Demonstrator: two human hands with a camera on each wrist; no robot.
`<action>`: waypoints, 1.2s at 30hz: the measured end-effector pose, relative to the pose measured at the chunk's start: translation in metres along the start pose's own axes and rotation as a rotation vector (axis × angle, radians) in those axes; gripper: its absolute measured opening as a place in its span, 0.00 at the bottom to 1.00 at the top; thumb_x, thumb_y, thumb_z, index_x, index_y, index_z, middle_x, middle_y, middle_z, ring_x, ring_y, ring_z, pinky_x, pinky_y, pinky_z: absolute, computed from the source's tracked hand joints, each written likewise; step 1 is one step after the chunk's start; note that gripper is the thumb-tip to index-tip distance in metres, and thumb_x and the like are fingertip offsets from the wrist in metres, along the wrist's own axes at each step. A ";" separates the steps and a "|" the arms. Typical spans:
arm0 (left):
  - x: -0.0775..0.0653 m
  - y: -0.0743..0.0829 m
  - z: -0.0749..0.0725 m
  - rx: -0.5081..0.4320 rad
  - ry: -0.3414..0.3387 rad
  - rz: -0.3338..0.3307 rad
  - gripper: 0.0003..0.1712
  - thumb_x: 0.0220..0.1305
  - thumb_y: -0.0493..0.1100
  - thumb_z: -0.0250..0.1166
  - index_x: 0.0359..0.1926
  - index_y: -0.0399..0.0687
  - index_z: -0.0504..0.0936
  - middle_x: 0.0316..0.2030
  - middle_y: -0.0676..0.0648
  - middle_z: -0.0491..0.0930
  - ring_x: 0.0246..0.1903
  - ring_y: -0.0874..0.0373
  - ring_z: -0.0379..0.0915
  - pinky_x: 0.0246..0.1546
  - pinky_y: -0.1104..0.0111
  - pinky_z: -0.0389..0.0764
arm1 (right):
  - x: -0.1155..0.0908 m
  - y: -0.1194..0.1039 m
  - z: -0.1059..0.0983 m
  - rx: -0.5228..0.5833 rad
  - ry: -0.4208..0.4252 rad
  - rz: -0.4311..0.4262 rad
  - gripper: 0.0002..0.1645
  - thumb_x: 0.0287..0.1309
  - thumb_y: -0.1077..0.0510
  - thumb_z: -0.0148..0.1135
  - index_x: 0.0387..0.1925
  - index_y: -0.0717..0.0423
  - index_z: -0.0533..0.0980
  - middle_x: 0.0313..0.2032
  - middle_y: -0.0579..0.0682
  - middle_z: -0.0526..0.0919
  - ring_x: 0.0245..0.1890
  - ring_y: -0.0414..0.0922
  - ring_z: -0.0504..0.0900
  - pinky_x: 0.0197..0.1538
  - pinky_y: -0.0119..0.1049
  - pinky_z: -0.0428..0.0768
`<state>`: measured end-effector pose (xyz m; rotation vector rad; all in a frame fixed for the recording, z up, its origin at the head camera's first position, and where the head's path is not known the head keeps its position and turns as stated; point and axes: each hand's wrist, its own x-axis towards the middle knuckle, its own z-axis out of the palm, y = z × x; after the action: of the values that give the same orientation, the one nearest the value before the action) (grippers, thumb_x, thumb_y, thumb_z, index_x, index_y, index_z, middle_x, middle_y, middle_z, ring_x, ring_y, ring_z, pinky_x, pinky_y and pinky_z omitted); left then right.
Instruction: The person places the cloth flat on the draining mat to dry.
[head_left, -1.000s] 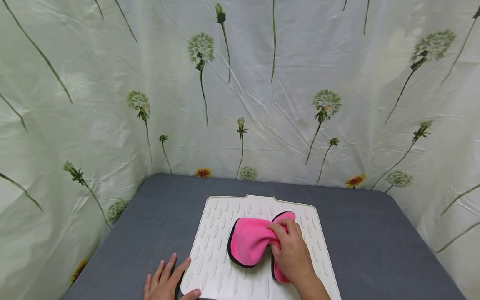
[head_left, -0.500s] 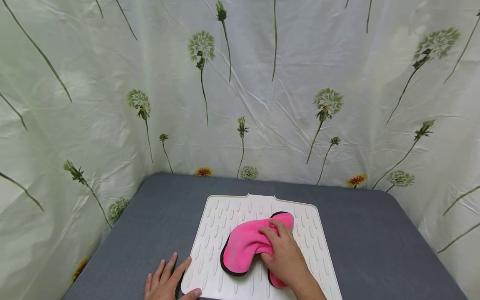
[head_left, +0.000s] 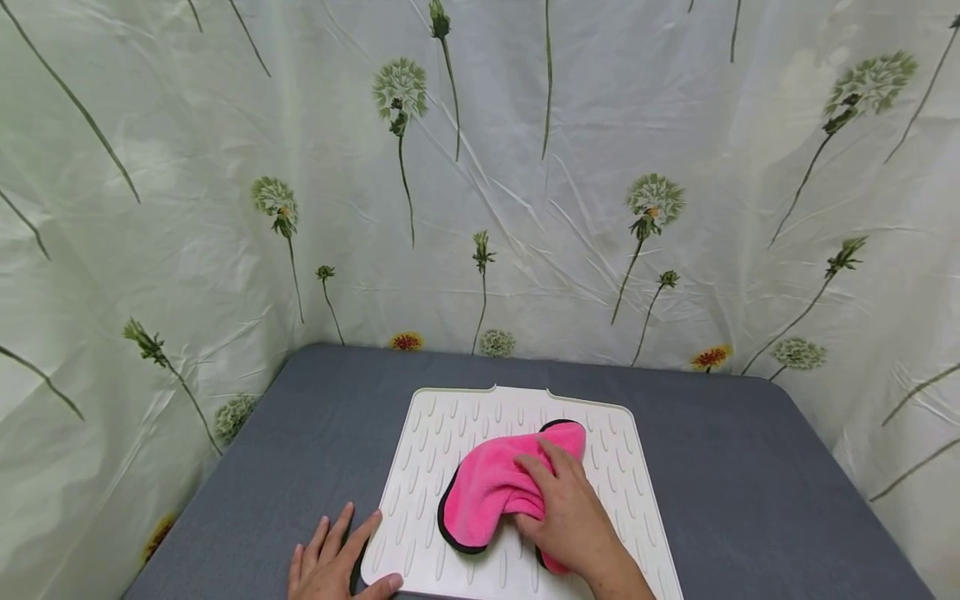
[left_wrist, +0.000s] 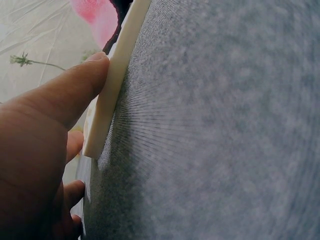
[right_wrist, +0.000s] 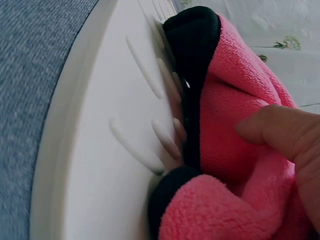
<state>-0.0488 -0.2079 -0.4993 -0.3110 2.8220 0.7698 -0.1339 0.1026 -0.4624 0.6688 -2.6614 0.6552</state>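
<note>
The left hand [head_left: 328, 568], fingers spread at the tray's [head_left: 408, 500] seven o'clock corner, probably steadies it; the right hand [head_left: 568, 517] pinches the cloth [head_left: 483, 483] from five o'clock, likely for control.

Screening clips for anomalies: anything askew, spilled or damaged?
Nothing stands out: no spill or damage shows. The pink cloth is bunched on the white board, but the right hand grips it, so the folds look ordinary. The left hand touches the board's near-left corner.
</note>
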 end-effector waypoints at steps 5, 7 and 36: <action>0.000 0.000 0.000 -0.005 -0.003 0.006 0.58 0.32 0.84 0.55 0.65 0.63 0.65 0.68 0.39 0.52 0.65 0.34 0.38 0.56 0.36 0.35 | -0.004 -0.001 -0.006 0.001 -0.021 0.039 0.47 0.32 0.38 0.73 0.59 0.43 0.69 0.63 0.54 0.62 0.62 0.54 0.60 0.56 0.49 0.69; 0.000 -0.001 0.000 -0.003 -0.003 0.008 0.58 0.32 0.84 0.55 0.65 0.63 0.65 0.68 0.39 0.52 0.65 0.34 0.38 0.56 0.36 0.35 | -0.005 -0.001 -0.008 0.005 -0.026 0.055 0.50 0.31 0.37 0.74 0.61 0.43 0.68 0.64 0.54 0.61 0.62 0.55 0.59 0.56 0.50 0.68; 0.000 0.001 -0.001 0.036 -0.015 -0.008 0.59 0.32 0.85 0.53 0.65 0.60 0.65 0.67 0.36 0.52 0.64 0.30 0.37 0.54 0.34 0.34 | -0.062 0.032 -0.030 -0.033 0.038 0.209 0.54 0.29 0.30 0.71 0.60 0.49 0.68 0.60 0.57 0.64 0.59 0.57 0.60 0.51 0.60 0.67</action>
<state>-0.0495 -0.2078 -0.4985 -0.3096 2.8154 0.7152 -0.0919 0.1655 -0.4731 0.3673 -2.7227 0.6691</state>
